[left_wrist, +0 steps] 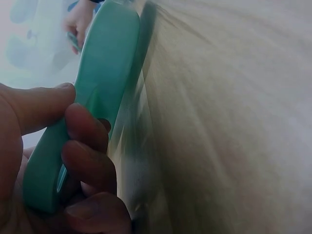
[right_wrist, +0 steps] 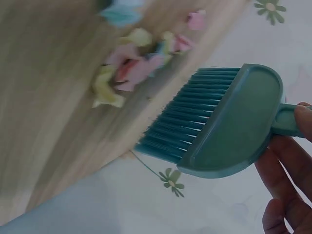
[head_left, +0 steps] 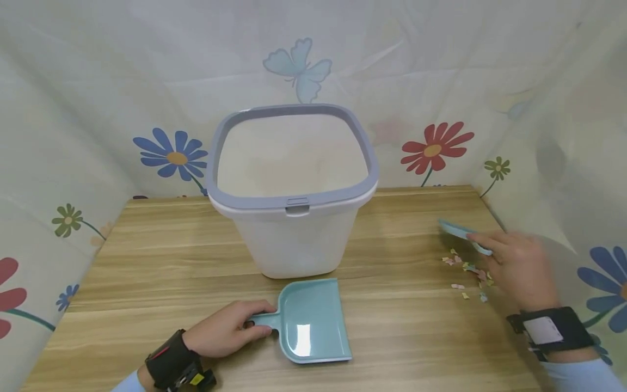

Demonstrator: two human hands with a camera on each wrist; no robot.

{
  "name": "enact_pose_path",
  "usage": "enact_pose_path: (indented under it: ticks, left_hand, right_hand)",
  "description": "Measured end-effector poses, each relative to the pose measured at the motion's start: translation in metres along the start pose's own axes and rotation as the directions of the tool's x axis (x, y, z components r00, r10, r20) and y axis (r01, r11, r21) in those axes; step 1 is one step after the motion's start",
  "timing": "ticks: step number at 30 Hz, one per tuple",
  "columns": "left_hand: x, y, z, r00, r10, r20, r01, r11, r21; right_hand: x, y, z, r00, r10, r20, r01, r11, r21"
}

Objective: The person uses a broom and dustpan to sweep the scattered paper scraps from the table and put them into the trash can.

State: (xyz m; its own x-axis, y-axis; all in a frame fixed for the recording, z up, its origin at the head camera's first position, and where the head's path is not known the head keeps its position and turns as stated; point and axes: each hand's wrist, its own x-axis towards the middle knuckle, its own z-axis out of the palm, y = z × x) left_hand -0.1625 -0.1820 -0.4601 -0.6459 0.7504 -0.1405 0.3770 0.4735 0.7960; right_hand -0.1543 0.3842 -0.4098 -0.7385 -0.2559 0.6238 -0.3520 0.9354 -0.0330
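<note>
- So the paper scraps (right_wrist: 139,72) sit on the wooden table (head_left: 401,326), just beside the right hand (head_left: 521,267), on its near-left side; that hand is way closer than the other.
- Right fingers pinch the handle of the brush (right_wrist: 234,126); bristles point toward the scraps but look apart from them. Brush head slants from far left to near right.
- Left hand (head_left: 230,328) has its fingers wrapped round the dustpan (head_left: 313,321) handle. Pan's long handle axis runs left-right, open lip facing right, well apart from the scraps.
- Brands or writing: nothing I can read, not even on the white wristband patch (head_left: 543,330).
</note>
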Motion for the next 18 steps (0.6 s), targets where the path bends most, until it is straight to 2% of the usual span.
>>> enact_pose_path:
  ticks: [5,8,13,18]
  left_hand:
    - [0.004,0.001,0.0,1.0,0.004,-0.003,-0.004,1.0,-0.004]
    - [0.006,0.001,0.0,1.0,-0.001,-0.003,0.001,1.0,0.002]
    - [0.007,0.001,0.0,1.0,-0.01,-0.005,0.01,1.0,0.007]
    - [0.007,0.001,0.001,1.0,-0.018,-0.006,0.018,1.0,0.003]
  right_hand:
    - [-0.009,-0.008,0.007,0.998,0.044,0.038,-0.043,0.999,-0.004]
    - [-0.014,-0.02,0.009,0.999,0.036,0.039,-0.036,0.999,0.004]
    - [-0.024,-0.057,0.007,0.998,0.021,0.052,-0.023,0.999,0.041]
    - [-0.034,-0.098,0.004,0.998,-0.055,0.039,0.05,0.992,0.114]
